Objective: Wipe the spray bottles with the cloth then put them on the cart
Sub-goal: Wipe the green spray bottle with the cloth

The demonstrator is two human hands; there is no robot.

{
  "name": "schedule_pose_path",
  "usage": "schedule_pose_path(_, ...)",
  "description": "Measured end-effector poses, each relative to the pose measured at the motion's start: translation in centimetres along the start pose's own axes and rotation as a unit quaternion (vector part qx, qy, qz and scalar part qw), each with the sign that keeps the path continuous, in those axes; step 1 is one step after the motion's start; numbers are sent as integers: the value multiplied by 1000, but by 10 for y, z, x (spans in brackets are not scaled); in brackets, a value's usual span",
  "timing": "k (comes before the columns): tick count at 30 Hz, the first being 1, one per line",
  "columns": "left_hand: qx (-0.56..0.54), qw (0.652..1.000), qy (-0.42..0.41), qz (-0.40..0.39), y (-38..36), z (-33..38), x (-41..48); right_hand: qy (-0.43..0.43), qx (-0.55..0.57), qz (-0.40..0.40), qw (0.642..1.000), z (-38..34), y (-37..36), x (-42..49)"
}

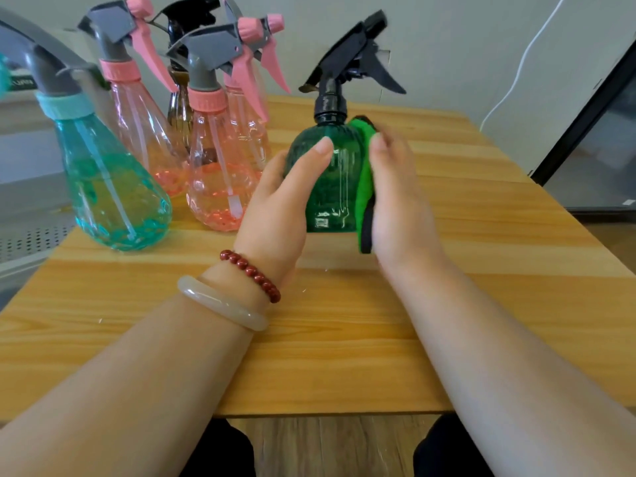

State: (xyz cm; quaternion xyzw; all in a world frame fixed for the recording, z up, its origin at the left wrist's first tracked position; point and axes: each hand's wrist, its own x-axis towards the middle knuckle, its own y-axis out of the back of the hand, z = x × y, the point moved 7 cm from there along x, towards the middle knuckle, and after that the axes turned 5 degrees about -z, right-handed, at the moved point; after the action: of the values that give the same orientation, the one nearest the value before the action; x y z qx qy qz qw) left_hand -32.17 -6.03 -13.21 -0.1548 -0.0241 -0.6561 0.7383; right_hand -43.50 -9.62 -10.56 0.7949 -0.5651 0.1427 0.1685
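Note:
A dark green spray bottle (332, 180) with a black trigger head stands upright on the wooden table (344, 339). My left hand (280, 201) grips its left side, thumb across the front. My right hand (399, 197) presses a green cloth (364, 180) with a dark edge flat against the bottle's right side. To the left stand a teal spray bottle (110, 187), three pink spray bottles (220, 180) and a brown bottle (179, 108) with a black head behind them.
A perforated grey metal surface (27, 232) lies beyond the table's left edge. A black-framed glass panel (599, 139) stands at the right, and a white cable (516, 63) runs down the wall.

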Motion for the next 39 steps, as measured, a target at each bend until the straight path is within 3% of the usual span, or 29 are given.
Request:
schedule_pose_path(3,14,999,-10,32,6,4,-2,191,-167,6,967,-23,-9,-7)
schedule_pose_path(4,-4,1000,3,22,4,3,-1,207,-169,6,964,-26,-9,-7)
schedule_pose_path(6,-13,1000,7,-22,0,4,-2,141,-92,18,986,-22,-2,-2)
schedule_pose_path(8,67,997,-2,-35,-1,7,-2,-21,77,27,996,-2,1,2)
schedule_pose_path(10,100,994,-6,-35,-2,4,-6,-180,223,5,958,25,-3,-1)
schedule_pose_path(12,81,996,-7,-24,-7,5,-7,-214,241,1,947,30,-5,-3)
schedule_pose_path(14,89,996,-4,-5,-6,4,-6,-190,213,0,958,27,-4,0)
schedule_pose_path(18,112,993,-29,1,-11,7,-7,-36,40,51,997,2,10,2)
schedule_pose_path(21,100,994,-33,35,-3,7,-3,59,-89,77,991,-16,13,-3)
schedule_pose_path(26,87,996,-21,8,-6,1,-1,133,-177,75,972,-22,5,-5)
schedule_pose_path(28,87,996,-27,14,-2,0,0,80,-118,70,987,-15,6,1)
schedule_pose_path(30,79,996,-30,11,-1,1,1,-36,-4,81,996,3,11,6)
schedule_pose_path(32,75,997,-28,-1,-4,1,1,-181,131,75,972,25,9,5)
schedule_pose_path(33,71,997,-28,-2,-4,0,1,-211,151,75,963,31,9,4)
schedule_pose_path(34,72,997,-30,1,-5,0,1,-201,121,69,970,30,9,3)
schedule_pose_path(36,71,996,-40,23,-3,4,0,-60,-26,69,995,9,9,2)
schedule_pose_path(38,50,997,-39,45,1,5,0,117,-162,59,978,-14,1,-3)
schedule_pose_path(39,39,998,-36,45,2,5,0,160,-181,44,969,-20,-5,-6)
